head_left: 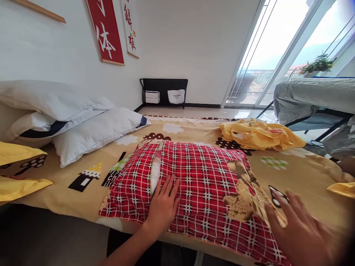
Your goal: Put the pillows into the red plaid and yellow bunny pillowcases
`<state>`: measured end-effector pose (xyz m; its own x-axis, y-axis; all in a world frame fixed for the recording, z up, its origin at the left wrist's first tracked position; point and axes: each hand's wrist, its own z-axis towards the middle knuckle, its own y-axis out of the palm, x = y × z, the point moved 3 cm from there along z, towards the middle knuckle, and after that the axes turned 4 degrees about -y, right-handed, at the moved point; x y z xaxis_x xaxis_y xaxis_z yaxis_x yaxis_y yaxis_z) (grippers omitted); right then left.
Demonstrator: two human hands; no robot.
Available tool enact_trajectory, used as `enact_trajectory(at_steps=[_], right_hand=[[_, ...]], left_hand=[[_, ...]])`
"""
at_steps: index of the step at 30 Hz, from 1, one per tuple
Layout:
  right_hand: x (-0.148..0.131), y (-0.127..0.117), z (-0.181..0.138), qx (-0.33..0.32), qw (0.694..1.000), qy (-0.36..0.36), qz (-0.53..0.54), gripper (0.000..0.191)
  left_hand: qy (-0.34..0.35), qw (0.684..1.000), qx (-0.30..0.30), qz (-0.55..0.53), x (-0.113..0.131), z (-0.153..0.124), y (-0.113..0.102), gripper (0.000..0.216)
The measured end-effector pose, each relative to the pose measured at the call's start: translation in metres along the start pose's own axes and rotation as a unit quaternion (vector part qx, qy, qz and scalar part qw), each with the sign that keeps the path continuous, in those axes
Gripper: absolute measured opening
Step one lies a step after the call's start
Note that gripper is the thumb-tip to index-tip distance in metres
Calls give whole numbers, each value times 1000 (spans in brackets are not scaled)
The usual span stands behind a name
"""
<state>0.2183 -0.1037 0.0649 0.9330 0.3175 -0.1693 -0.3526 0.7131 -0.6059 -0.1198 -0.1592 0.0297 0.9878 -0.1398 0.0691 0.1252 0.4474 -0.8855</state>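
Note:
A pillow in a red plaid pillowcase (199, 177) lies flat across the bed in front of me. A brown teddy bear print covers its right end. Toward the left, the case's opening (155, 171) gapes, showing a strip of white, dotted fabric inside. My left hand (163, 205) rests on the case just beside this gap, fingers stretched out and holding nothing. At the right end, my right hand (299, 225) is slightly blurred, its fingers extended over the corner near the bear print. Whether its palm presses on the fabric I cannot tell.
White pillows (91, 135) are piled at the left on the patterned bedsheet (91, 201). Yellow fabric (263, 135) lies crumpled at the back right; more yellow cloth (22, 188) is at the left edge. Beyond stand a black rack (163, 87) and a grey-covered table (313, 96).

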Motion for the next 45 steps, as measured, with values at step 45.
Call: enact_trajectory(at_steps=[45], right_hand=[[-295, 128, 1, -148, 956, -190, 167, 56]], left_hand=[[-91, 976, 22, -198, -93, 36, -83, 40]])
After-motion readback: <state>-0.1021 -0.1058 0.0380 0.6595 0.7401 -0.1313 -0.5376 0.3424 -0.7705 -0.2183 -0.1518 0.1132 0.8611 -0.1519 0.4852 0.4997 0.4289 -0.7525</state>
